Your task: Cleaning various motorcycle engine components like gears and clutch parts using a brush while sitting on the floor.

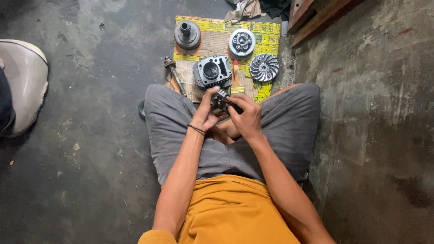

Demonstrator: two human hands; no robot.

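Both hands, my left hand (pixel 207 113) and right hand (pixel 246 118), wrapped around a small dark metal engine part (pixel 221 101), just this side of the grey finned cylinder block (pixel 212 71). If I fumble it, I'd guess it drops onto the concrete.

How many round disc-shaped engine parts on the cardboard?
3: a dark bell-shaped one at the top left, a pale clutch disc at the top right, a finned pulley below it. Others may be hidden behind the hands.
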